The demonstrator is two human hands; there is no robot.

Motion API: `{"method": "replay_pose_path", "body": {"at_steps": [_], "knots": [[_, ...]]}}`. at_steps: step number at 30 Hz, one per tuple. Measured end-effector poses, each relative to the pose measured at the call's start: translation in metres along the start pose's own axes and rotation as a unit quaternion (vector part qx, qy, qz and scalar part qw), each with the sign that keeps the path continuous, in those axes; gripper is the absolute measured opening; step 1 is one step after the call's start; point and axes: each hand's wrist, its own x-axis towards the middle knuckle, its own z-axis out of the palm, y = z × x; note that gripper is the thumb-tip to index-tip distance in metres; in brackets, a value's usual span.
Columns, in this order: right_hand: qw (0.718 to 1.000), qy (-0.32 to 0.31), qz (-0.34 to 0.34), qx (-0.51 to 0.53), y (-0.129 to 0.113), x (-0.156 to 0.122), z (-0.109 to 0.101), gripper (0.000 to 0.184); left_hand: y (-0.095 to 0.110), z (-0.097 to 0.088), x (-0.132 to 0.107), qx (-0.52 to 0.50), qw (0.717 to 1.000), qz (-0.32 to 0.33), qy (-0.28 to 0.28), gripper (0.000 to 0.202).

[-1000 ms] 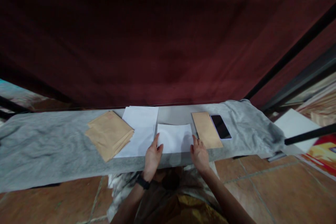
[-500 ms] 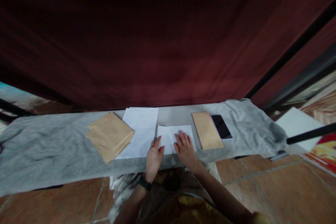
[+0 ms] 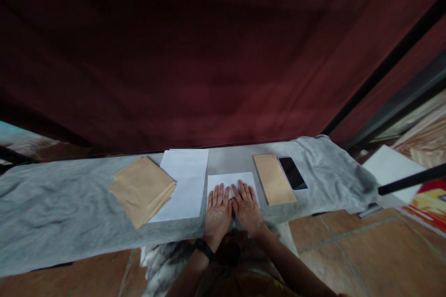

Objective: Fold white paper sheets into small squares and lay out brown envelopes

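Note:
A white sheet of paper (image 3: 230, 178), apparently folded, lies in front of me on the grey cloth. Flat on its left part rests my left hand (image 3: 218, 211), fingers stretched out and holding nothing. My right hand (image 3: 246, 206) lies flat on the right part of the same paper, its fingers spread, the thumbs close together. Both hands hide the paper's near part. Just left of it is a stack of larger white sheets (image 3: 188, 181), partly covered by several brown envelopes (image 3: 142, 188). Another brown envelope (image 3: 274, 180) lies to the right of my right hand.
A phone (image 3: 293, 173) with a dark screen lies beside the right envelope. The grey cloth (image 3: 62, 204) covers the narrow bench. Behind it hangs a dark red curtain (image 3: 223, 79). A black bar (image 3: 411, 179) and a white board (image 3: 390, 167) are at the right.
My left hand has moved from the paper's left edge onto it and its fingers have flattened. My right hand stays on the paper, its fingers now straighter.

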Motion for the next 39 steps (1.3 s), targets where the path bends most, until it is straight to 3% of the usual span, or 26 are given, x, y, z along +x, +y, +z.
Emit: {"method": "replay_pose_path", "body": {"at_steps": [22,39], "knots": [[0.998,-0.013,0.052,0.02,-0.008,0.002,-0.01,0.053,0.002,-0.001,0.002,0.032,0.999,0.001,0.009,0.056],[0.998,-0.007,0.053,0.026,-0.008,0.003,-0.011,0.05,-0.001,0.005,0.001,0.022,0.999,0.008,0.024,0.056]]}}
